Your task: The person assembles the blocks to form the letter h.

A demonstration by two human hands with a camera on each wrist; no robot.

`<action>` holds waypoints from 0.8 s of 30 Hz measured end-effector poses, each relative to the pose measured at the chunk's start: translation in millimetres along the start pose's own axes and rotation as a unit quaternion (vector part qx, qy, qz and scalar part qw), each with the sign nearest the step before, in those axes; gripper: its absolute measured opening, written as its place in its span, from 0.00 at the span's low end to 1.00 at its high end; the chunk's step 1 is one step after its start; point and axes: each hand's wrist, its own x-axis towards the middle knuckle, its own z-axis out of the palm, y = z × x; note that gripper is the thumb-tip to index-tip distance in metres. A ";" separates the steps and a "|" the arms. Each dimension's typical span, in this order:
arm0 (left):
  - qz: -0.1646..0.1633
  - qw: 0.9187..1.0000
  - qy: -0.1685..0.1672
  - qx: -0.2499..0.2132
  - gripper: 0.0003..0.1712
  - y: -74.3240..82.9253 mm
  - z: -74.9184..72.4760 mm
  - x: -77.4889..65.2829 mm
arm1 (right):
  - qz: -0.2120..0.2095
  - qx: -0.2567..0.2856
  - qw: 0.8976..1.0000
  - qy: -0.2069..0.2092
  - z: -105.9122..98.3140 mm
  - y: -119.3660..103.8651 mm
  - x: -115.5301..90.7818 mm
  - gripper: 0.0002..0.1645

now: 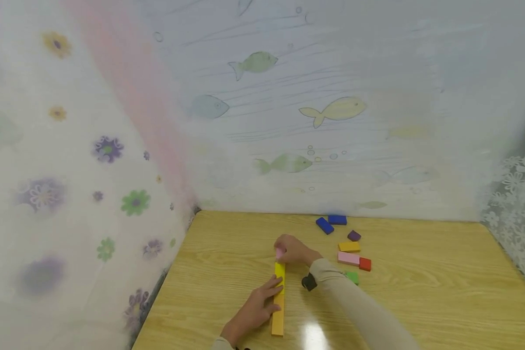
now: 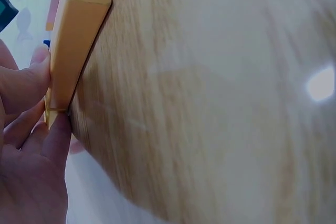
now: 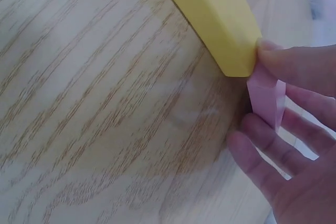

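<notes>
A straight row of blocks runs away from me on the wooden table, with an orange block [image 1: 278, 326] at the near end and yellow [image 1: 280, 269] beyond it. My left hand [image 1: 254, 306] lies over the row from the left. Its extended fingers rest across the yellow, and the thumb touches the orange block, whose long face [image 2: 84, 35] fills part of the left wrist view. At the far end my right hand [image 1: 294, 250] pinches a pink block [image 3: 265, 98] between thumb and fingers. The pink block sits right at the end of the yellow block [image 3: 226, 24].
Right of the row lie two blue blocks [image 1: 337, 220], a small purple block [image 1: 354, 236], a yellow-orange block [image 1: 349, 247], another pink block [image 1: 348, 258], a red block [image 1: 365, 264] and a green block [image 1: 352, 277]. Painted walls [image 1: 332, 184] stand behind and left of the table [image 1: 442, 282].
</notes>
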 end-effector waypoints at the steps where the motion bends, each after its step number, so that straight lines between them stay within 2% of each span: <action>1: 0.003 1.000 0.001 0.001 0.28 0.4 -0.3 0.0 | -0.005 0.001 1.000 -0.001 -0.4 0.0 -0.5 0.22; 9: -0.016 1.000 -0.004 0.001 0.27 4.2 -1.6 -0.3 | -0.011 -0.006 1.000 -0.018 2.5 2.5 -2.4 0.22; 24: -0.025 1.000 -0.002 -0.007 0.28 5.3 -2.3 -0.6 | -0.021 -0.021 0.999 -0.025 3.7 -0.6 -3.0 0.20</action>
